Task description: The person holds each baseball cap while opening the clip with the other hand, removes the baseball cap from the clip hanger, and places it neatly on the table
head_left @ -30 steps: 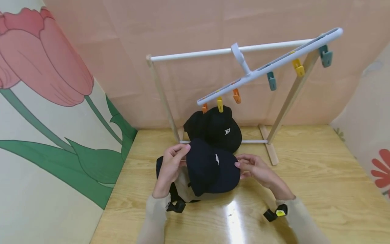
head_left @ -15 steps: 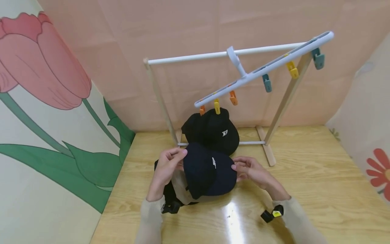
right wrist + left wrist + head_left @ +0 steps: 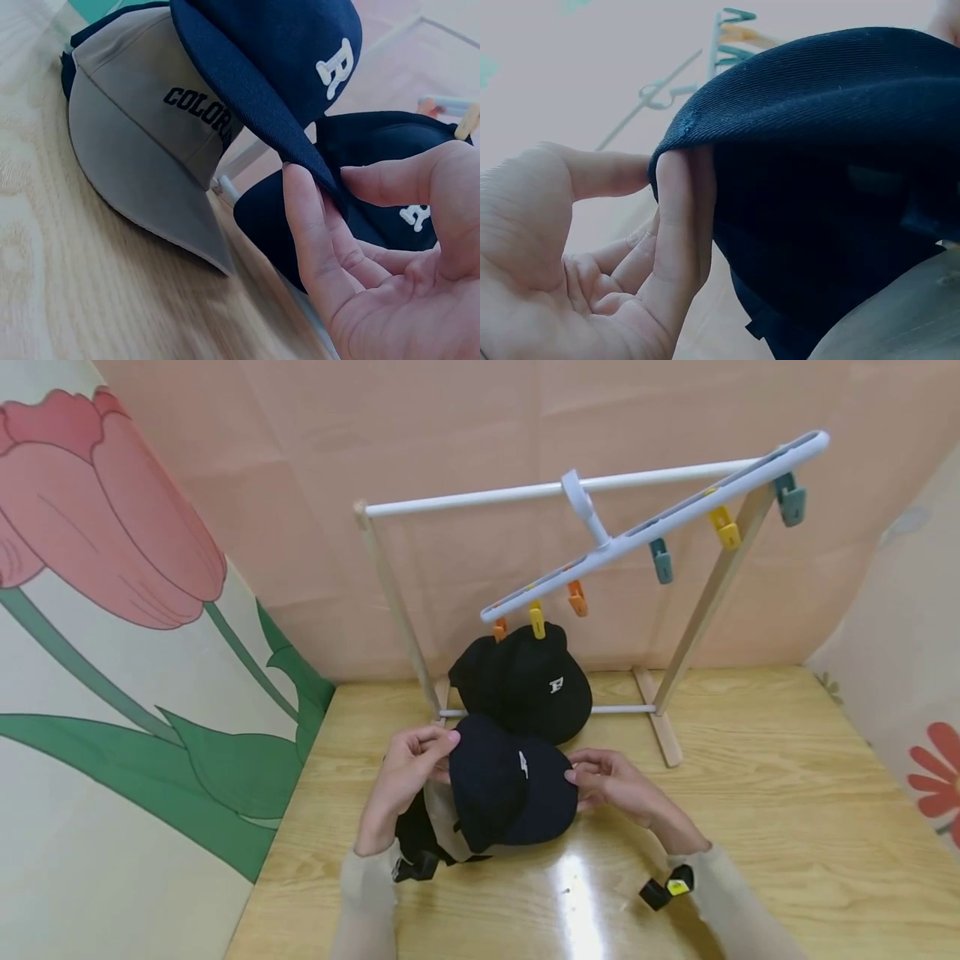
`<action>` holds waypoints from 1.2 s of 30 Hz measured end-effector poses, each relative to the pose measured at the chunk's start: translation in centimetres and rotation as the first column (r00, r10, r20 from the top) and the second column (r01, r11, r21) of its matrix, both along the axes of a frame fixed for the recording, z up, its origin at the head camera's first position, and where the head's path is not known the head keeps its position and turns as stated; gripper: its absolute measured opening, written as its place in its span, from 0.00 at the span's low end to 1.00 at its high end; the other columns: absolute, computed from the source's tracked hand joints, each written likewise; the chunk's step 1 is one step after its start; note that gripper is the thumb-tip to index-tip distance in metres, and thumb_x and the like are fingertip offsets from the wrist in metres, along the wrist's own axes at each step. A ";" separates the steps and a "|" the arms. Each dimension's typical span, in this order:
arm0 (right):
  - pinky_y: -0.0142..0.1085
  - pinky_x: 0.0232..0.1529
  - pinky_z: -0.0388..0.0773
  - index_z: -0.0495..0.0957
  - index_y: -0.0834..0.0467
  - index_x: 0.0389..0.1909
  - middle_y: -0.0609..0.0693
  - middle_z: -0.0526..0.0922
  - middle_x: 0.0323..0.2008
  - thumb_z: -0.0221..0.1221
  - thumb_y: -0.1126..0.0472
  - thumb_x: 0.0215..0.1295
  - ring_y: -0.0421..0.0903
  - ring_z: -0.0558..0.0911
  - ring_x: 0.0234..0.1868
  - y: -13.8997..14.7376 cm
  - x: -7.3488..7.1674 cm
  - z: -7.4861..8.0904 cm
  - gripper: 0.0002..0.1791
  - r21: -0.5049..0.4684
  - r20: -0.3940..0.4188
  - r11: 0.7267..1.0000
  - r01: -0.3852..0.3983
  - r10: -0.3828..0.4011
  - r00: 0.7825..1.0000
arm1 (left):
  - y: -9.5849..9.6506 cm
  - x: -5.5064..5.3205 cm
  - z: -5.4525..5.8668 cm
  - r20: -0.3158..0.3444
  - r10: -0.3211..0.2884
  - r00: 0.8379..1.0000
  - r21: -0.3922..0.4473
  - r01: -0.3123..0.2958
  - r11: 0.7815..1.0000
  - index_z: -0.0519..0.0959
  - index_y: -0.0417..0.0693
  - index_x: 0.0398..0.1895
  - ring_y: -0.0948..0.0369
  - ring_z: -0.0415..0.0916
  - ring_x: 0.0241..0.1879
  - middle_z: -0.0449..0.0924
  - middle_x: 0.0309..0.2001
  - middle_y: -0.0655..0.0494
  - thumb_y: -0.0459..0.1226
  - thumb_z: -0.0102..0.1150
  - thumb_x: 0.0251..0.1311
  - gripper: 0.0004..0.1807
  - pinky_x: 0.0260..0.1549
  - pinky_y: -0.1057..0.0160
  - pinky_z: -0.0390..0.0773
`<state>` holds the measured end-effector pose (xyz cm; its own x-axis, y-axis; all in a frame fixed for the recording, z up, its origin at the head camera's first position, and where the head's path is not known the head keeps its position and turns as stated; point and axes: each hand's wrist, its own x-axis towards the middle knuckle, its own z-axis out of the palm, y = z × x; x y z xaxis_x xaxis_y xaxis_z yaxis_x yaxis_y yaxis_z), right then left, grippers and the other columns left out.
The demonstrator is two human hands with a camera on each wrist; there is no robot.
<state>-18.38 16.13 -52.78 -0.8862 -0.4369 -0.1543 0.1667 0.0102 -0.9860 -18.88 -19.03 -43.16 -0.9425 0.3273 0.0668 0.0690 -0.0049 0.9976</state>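
Observation:
Between both hands a dark navy baseball cap [image 3: 487, 785] with a white emblem is held above the table. My left hand [image 3: 405, 777] pinches the edge of its crown on the left; in the left wrist view, fingers reach inside the cap. With thumb and fingers, my right hand [image 3: 618, 785] pinches the brim [image 3: 262, 120]. Below it on the table lies a beige cap [image 3: 142, 90] with dark lettering, mostly covered in the head view. Behind, a black cap [image 3: 551, 693] with a white letter hangs from clips on a pale hanger [image 3: 637, 537].
The hanger hooks over the white bar [image 3: 480, 498] of a wooden rack [image 3: 705, 610] and tilts down to the left. Orange, yellow and teal clips [image 3: 660, 560] line it. A pink backdrop [image 3: 420, 427] stands behind the wooden table [image 3: 765, 760].
The navy cap and both hands have shifted slightly left and down in the head view. Both grips look the same. The hanger and black cap shift slightly with the view.

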 end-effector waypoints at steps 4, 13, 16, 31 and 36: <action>0.43 0.41 0.90 0.68 0.79 0.66 0.48 0.87 0.43 0.61 0.62 0.79 0.42 0.88 0.38 -0.1 0.0 -0.1 0.27 0.008 0.007 1.000 -0.006 0.006 1.000 | 0.0 0.0 0.0 0.022 0.002 1.000 -0.017 -0.001 1.000 0.82 0.23 0.52 0.63 0.88 0.27 0.90 0.30 0.61 0.34 0.60 0.76 0.17 0.28 0.64 0.88; 0.42 0.40 0.90 0.69 0.76 0.65 0.47 0.88 0.44 0.60 0.62 0.79 0.44 0.89 0.37 -0.2 -0.4 -1.6 0.25 0.028 0.026 1.000 0.007 -0.008 1.000 | 0.2 -0.3 -0.2 0.060 0.038 0.997 -0.082 -0.033 0.996 0.84 0.26 0.49 0.63 0.84 0.25 0.89 0.30 0.58 0.36 0.62 0.76 0.16 0.27 0.65 0.87; 0.43 0.41 0.90 0.69 0.76 0.66 0.48 0.89 0.44 0.61 0.62 0.78 0.44 0.89 0.36 -0.2 -0.5 -1.8 0.26 0.032 0.031 0.999 0.001 -0.002 1.000 | 0.2 -0.4 -0.4 0.066 0.051 0.996 -0.111 -0.044 0.993 0.85 0.28 0.49 0.63 0.84 0.25 0.89 0.31 0.57 0.35 0.62 0.76 0.15 0.27 0.65 0.87; 0.38 0.38 0.89 0.67 0.77 0.69 0.48 0.87 0.39 0.61 0.65 0.77 0.42 0.87 0.33 -0.3 -1.0 -3.2 0.28 0.072 0.050 0.996 0.054 -0.058 0.997 | 0.4 -0.8 -1.1 0.097 0.090 0.991 -0.224 -0.066 0.972 0.87 0.32 0.52 0.62 0.86 0.24 0.92 0.40 0.42 0.39 0.64 0.75 0.16 0.30 0.63 0.89; 0.36 0.35 0.88 0.68 0.77 0.68 0.48 0.85 0.38 0.62 0.65 0.76 0.42 0.86 0.31 -0.8 -1.0 -3.3 0.28 0.099 0.036 0.988 0.117 -0.121 0.992 | 0.1 -0.9 -1.1 0.108 0.116 0.987 -0.282 -0.081 0.956 0.87 0.35 0.53 0.60 0.87 0.24 0.92 0.43 0.41 0.40 0.65 0.75 0.16 0.30 0.62 0.89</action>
<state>-19.42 15.30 -56.10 -0.9231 -0.3095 -0.2283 0.2131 0.0827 -0.9735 -19.78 -18.95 -44.27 -0.9663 0.2220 -0.1303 -0.0669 0.2722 0.9599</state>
